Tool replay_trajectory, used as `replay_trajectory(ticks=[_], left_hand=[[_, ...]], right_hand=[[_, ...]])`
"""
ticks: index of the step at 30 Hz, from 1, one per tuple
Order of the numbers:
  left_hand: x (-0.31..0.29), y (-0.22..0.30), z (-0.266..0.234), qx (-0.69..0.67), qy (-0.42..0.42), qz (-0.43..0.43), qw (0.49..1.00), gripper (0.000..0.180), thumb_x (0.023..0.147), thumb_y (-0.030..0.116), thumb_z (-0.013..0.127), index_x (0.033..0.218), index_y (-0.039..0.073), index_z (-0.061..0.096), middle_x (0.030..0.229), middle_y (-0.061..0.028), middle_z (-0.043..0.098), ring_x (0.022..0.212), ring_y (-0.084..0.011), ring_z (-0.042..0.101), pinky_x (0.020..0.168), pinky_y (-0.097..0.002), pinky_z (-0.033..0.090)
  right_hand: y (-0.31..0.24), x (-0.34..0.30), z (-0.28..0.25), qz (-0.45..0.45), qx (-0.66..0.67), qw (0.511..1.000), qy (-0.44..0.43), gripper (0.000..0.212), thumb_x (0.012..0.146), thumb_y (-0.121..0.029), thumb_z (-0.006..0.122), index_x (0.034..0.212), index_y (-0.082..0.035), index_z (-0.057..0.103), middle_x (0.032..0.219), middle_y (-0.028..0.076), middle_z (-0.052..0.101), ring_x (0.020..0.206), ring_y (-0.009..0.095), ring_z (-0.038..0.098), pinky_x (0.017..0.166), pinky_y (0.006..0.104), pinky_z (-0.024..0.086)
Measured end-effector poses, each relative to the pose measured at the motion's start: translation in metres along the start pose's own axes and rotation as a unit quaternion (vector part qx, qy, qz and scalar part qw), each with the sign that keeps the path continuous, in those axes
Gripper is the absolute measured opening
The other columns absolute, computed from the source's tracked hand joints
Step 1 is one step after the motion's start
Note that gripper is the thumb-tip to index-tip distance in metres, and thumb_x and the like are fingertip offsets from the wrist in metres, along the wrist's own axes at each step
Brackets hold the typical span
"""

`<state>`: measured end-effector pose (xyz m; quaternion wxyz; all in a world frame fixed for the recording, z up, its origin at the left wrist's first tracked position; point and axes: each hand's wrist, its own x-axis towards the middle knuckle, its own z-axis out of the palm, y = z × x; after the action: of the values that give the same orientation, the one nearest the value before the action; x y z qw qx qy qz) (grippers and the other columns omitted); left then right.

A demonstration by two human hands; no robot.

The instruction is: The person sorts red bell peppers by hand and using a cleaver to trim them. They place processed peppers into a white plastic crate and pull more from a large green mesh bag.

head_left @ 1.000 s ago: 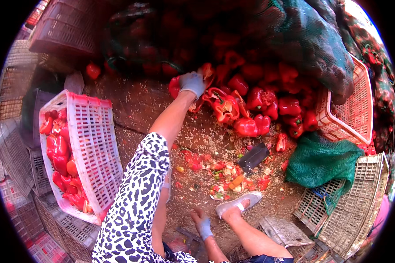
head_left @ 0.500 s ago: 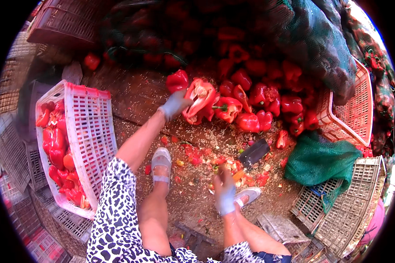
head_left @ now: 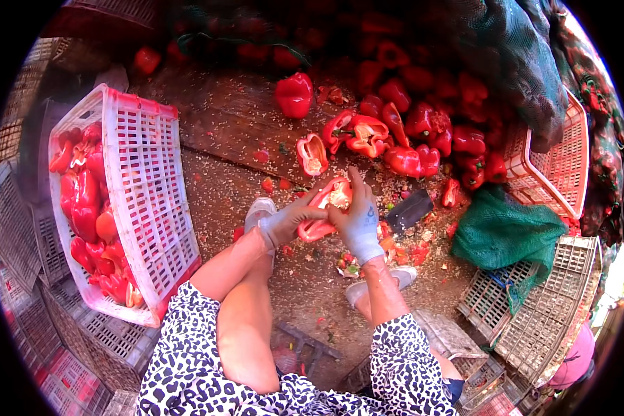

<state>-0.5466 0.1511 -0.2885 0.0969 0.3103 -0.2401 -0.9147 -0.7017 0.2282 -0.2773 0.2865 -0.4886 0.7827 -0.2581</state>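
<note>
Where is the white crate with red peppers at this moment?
In the head view, the white crate is on the left, left of the left hand.

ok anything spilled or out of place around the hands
Yes: pale seeds and coloured scraps are strewn over the brown floor around the shoes, and an opened pepper lies loose beyond the hands. It looks spilled because none of this sits in the white crate.
</note>
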Motion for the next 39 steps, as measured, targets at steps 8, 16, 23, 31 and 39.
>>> replay_trajectory(ticks=[8, 16, 23, 31, 39], left_hand=[[0.011, -0.027, -0.022, 0.361, 0.053, 0.011, 0.931, 0.083, 0.077, 0.011, 0.067, 0.149, 0.001, 0.029, 0.138, -0.0172, 0.051, 0.127, -0.0201, 0.048, 0.105, -0.0297, 0.038], [0.01, -0.046, -0.058, 0.269, 0.015, -0.029, 0.963, 0.077, 0.075, 0.008, 0.063, 0.147, 0.001, 0.036, 0.126, -0.0106, 0.059, 0.113, -0.0158, 0.054, 0.098, -0.0271, 0.042], [0.001, -0.039, -0.06, 0.278, -0.094, -0.122, 0.948, 0.072, 0.074, 0.009, 0.061, 0.143, 0.003, 0.042, 0.123, -0.0101, 0.061, 0.112, -0.0144, 0.054, 0.094, -0.0269, 0.044], [-0.013, -0.05, -0.066, 0.265, 0.014, -0.136, 0.955, 0.061, 0.076, 0.01, 0.063, 0.135, 0.0, 0.051, 0.118, -0.0112, 0.064, 0.107, -0.0142, 0.059, 0.094, -0.0279, 0.045], [-0.077, 0.078, -0.014, 0.412, 0.262, 0.145, 0.86, 0.064, 0.081, 0.012, 0.062, 0.139, -0.005, 0.043, 0.123, -0.0195, 0.062, 0.114, -0.0252, 0.059, 0.1, -0.036, 0.043]], right_hand=[[0.012, -0.008, 0.031, 0.016, -0.079, 0.997, -0.011, 0.097, 0.07, -0.022, 0.072, 0.153, -0.011, 0.022, 0.122, 0.02, 0.058, 0.109, 0.039, 0.057, 0.092, 0.0445, 0.048], [0.034, -0.004, 0.045, 0.136, 0.088, 0.985, -0.06, 0.098, 0.07, -0.015, 0.071, 0.153, -0.008, 0.018, 0.107, 0.019, 0.064, 0.091, 0.033, 0.066, 0.077, 0.0401, 0.055], [0.061, -0.028, 0.034, 0.232, 0.339, 0.902, -0.133, 0.094, 0.074, -0.009, 0.072, 0.152, -0.005, 0.019, 0.123, 0.022, 0.059, 0.099, 0.026, 0.066, 0.08, 0.033, 0.055], [0.102, -0.007, 0.011, 0.055, 0.108, 0.992, 0.017, 0.056, 0.083, -0.009, 0.065, 0.136, -0.003, 0.049, 0.128, 0.015, 0.06, 0.105, 0.021, 0.062, 0.092, 0.0301, 0.048], [0.068, -0.027, 0.022, 0.238, 0.263, 0.935, -0.015, 0.028, 0.086, -0.022, 0.067, 0.104, 0.0, 0.066, 0.092, 0.007, 0.068, 0.085, 0.014, 0.06, 0.078, 0.0293, 0.047]])
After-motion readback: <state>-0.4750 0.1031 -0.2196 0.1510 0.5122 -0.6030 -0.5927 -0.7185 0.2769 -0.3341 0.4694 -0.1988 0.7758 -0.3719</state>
